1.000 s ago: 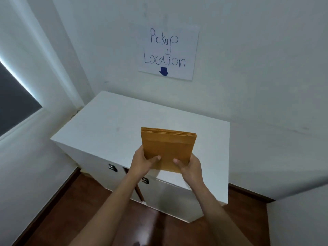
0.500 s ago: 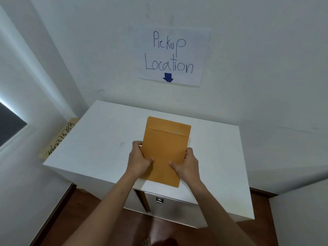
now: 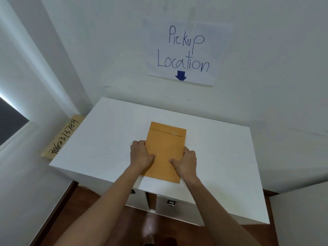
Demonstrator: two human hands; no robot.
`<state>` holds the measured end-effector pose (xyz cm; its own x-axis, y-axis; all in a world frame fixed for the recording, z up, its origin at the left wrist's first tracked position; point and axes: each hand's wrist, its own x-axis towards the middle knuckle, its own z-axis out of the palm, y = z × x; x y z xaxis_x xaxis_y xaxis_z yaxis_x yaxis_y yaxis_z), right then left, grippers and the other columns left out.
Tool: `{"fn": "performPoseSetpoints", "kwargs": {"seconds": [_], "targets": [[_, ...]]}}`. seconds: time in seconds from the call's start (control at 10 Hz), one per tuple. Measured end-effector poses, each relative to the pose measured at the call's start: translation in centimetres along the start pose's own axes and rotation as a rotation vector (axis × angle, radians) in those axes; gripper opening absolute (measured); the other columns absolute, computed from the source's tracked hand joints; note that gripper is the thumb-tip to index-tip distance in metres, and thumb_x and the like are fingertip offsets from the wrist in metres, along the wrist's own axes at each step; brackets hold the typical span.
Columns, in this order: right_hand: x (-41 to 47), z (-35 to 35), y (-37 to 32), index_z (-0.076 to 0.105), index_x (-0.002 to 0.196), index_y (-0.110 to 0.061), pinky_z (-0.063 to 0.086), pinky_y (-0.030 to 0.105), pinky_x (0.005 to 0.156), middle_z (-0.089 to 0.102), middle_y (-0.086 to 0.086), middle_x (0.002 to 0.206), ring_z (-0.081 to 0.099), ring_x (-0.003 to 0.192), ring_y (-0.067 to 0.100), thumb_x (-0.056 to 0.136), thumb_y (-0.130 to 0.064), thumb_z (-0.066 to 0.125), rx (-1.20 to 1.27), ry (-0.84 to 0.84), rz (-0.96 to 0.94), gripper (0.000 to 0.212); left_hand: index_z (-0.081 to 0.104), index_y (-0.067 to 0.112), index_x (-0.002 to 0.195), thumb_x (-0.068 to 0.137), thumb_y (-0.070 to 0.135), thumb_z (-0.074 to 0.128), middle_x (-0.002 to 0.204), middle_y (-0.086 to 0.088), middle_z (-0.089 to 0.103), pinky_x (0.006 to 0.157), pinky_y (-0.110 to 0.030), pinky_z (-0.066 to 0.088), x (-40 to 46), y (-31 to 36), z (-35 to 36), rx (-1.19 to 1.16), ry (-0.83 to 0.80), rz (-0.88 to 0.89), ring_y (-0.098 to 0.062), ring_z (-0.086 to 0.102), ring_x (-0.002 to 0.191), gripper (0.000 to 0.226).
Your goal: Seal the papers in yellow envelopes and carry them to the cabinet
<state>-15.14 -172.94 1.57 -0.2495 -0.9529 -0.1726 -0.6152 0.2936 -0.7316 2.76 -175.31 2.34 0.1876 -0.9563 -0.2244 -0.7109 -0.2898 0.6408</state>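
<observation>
A stack of yellow envelopes (image 3: 166, 146) lies flat on the white cabinet top (image 3: 110, 139), flap side up with the flap closed at the far end. My left hand (image 3: 141, 154) grips the stack's left edge, thumb on top. My right hand (image 3: 185, 159) grips its right edge, thumb on top as well. The stack's near end sits close to the cabinet's front edge. How many envelopes are stacked cannot be told from above.
A paper sign (image 3: 184, 52) reading "Pickup Location" with a blue arrow hangs on the wall above the cabinet. A tan board with handwritten digits (image 3: 63, 137) is wedged between cabinet and left wall. Cabinet doors with dark handles (image 3: 171, 202) face me; brown floor (image 3: 99, 206) lies below.
The envelope stack went from tilted up in the air to lying flat on the cabinet top. Both hands came down with it and I have come closer to the cabinet.
</observation>
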Motion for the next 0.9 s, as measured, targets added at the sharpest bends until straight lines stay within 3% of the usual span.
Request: {"fn": "performPoseSetpoints", "kwargs": {"seconds": [0.1,0.3,0.5,0.6,0.7,0.9], "targets": [[-0.2,0.3,0.1,0.050,0.127,-0.017,0.045,0.032,0.087,0.048,0.007,0.111,0.053,0.104,0.024,0.072,-0.037,0.080,-0.036,0.018,-0.008,0.066,0.046,0.011,0.137,0.078,0.035,0.080,0.131,-0.010,0.043,0.105,-0.039,0.039,0.1,-0.4,0.3,0.036,0.001,0.007,-0.027,0.040,0.125,0.072],[-0.3,0.4,0.3,0.048,0.129,-0.015,0.045,0.034,0.093,0.044,0.005,0.117,0.051,0.110,0.025,0.076,-0.040,0.078,-0.081,0.022,-0.017,0.066,0.045,0.013,0.140,0.082,0.044,0.073,0.127,-0.008,0.042,0.102,-0.038,0.037,0.2,-0.7,0.6,0.125,0.007,0.055,-0.026,0.041,0.121,0.071],[-0.6,0.4,0.5,0.042,0.142,-0.019,0.044,0.034,0.100,0.040,0.004,0.128,0.045,0.119,0.022,0.079,-0.037,0.076,-0.069,0.040,-0.038,0.074,0.029,0.011,0.148,0.083,0.049,0.068,0.139,-0.011,0.039,0.105,-0.041,0.037,-1.4,-0.3,0.8,0.192,0.055,0.090,-0.029,0.040,0.128,0.084],[-0.6,0.5,0.7,0.048,0.138,-0.017,0.043,0.033,0.100,0.041,0.003,0.128,0.045,0.120,0.021,0.080,-0.038,0.076,-0.084,0.045,-0.053,0.068,0.033,0.015,0.147,0.085,0.057,0.061,0.152,-0.010,0.032,0.110,-0.043,0.033,-3.1,-0.1,1.7,0.202,0.102,0.184,-0.027,0.032,0.138,0.080],[-0.7,0.2,0.6,0.049,0.138,-0.016,0.043,0.032,0.100,0.041,0.004,0.128,0.045,0.120,0.021,0.080,-0.038,0.075,-0.082,0.025,-0.049,0.067,0.029,0.020,0.150,0.083,0.072,0.051,0.163,-0.009,0.015,0.118,-0.048,0.024,-4.5,-0.1,2.6,0.315,0.080,0.246,-0.028,0.014,0.149,0.087],[-0.9,-2.2,-0.3,0.050,0.138,-0.018,0.044,0.035,0.102,0.041,0.004,0.131,0.048,0.123,0.022,0.089,-0.036,0.066,0.092,0.047,-0.084,0.055,0.024,0.029,0.151,0.072,0.089,0.039,0.165,-0.002,0.010,0.121,-0.052,0.004,-4.3,-1.0,3.7,0.410,0.026,0.170,-0.021,0.005,0.152,0.100]]}}
